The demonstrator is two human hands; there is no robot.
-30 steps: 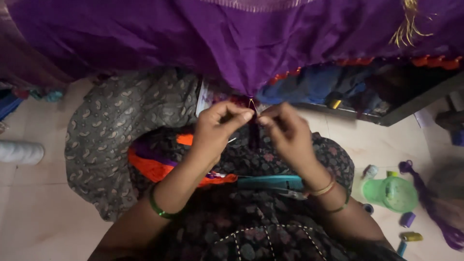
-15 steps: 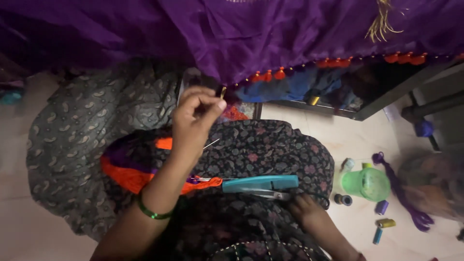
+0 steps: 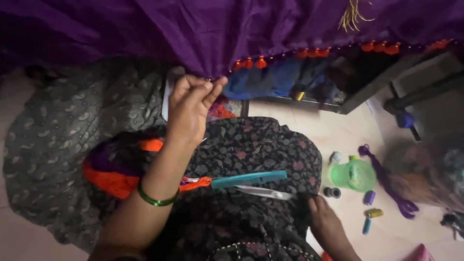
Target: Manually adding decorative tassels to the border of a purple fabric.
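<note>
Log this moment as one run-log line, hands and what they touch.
left hand: pinching purple cloth edge | right hand: on lap, empty | scissors and teal comb: on lap

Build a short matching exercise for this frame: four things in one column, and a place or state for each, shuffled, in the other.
Things:
1. left hand
2. right hand
3. teal scissors
4. green cup

Places or states:
A. standing on the floor among thread spools
B. pinching the edge of the purple cloth
C. lying across the lap
D. resting low at the lap's edge, holding nothing visible

Pairs: 1-B, 2-D, 3-C, 4-A
</note>
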